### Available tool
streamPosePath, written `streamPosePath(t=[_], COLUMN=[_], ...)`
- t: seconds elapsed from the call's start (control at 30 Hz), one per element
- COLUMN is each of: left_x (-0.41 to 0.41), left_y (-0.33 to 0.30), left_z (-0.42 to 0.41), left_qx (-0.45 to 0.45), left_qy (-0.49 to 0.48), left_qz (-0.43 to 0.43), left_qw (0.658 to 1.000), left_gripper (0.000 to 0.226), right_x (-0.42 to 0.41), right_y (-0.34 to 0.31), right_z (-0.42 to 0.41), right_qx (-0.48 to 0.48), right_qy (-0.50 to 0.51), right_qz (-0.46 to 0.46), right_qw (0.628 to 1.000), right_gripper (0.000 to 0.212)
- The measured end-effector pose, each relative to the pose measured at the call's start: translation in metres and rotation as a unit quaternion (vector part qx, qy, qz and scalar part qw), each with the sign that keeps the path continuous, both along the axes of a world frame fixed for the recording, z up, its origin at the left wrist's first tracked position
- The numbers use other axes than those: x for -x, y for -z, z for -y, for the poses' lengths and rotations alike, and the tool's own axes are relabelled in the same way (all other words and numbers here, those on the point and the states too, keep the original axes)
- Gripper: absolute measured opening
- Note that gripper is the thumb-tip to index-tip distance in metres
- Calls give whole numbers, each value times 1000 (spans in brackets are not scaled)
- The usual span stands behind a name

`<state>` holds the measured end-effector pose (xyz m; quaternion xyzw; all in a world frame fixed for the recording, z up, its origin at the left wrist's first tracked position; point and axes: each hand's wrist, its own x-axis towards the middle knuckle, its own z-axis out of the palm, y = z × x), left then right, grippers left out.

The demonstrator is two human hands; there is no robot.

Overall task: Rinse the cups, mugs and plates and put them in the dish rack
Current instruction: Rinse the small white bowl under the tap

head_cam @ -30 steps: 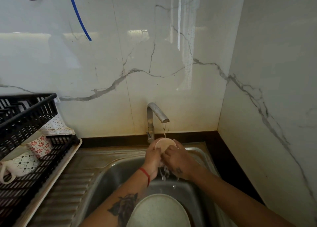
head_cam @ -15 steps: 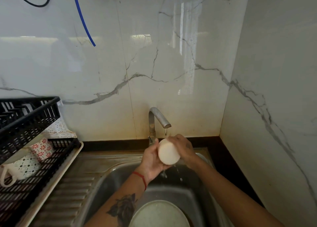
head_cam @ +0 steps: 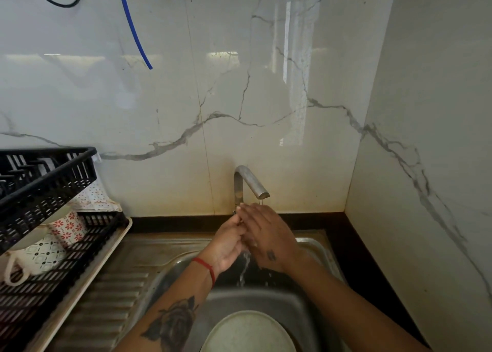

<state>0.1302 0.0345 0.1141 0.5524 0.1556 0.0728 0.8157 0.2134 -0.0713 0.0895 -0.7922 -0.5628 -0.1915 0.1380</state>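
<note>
While both hands, the left hand (head_cam: 226, 241) and right hand (head_cam: 267, 234), were pressed together beneath the bent steel tap (head_cam: 249, 182), any held cup hidden, the pale round plate (head_cam: 249, 333) below that tap was best rinsed next.

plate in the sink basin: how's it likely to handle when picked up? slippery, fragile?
Probably slippery: the plate lies in the sink below the running tap, so it is likely wet. Likely stiff and breakable: it looks like glazed ceramic. It lies about flat, so it probably won't roll; fingers would need to get under its rim.
</note>
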Motion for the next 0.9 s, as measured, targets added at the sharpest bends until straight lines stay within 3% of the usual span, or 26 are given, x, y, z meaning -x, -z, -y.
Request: streamPosePath(t=[0.13, 0.2, 0.27, 0.37, 0.43, 0.47, 0.53, 0.63, 0.73, 0.8, 0.9], left_x=[12, 17, 18, 13, 10, 10, 12, 18, 21, 20, 16], left_y=[5, 9, 9, 3, 1, 1, 3, 5, 4, 4, 2], left_z=[-8, -11, -11, -7, -4, -3, -2, -3, -6, -7, -5], left_qx=[-18, -22, -58, -64, -54, -65, -112, -137, -112, -117, -75], left_qy=[53, 68, 72, 62, 59, 56, 57, 86, 114, 106, 79], left_qz=[21, 22, 6, -5, -7, -11, -18, -4, 6, 1, -2], left_qw=[998, 997, 996, 996, 997, 996, 992, 987, 987, 987, 994], left_gripper=[36, 38, 36, 33, 35, 33, 29, 33, 46, 46, 39], right_x=[-20, -21, -13, 8, 13, 10, 1, -10, -9, -4, 8], right_y=[-33, -36, -30, -6, -1, -5, -17, -39, -44, -42, -24], right_z=[8, 14, 18, 9, 7, 9, 16, 20, 23, 24, 16], right_qx=[-4, 2, -4, 29, 57, 52, 21, -5, -21, -37, 18], right_qy=[17, 6, 28, 46, 45, 42, 39, 4, -21, 15, 52], right_qz=[-251, -298, -257, -16, 30, 4, -136, -373, -472, -446, -188], right_qw=[968, 954, 966, 998, 997, 998, 990, 928, 881, 894, 981], right_gripper=[86, 85, 86, 82, 84, 86, 88, 89, 84, 86, 88])
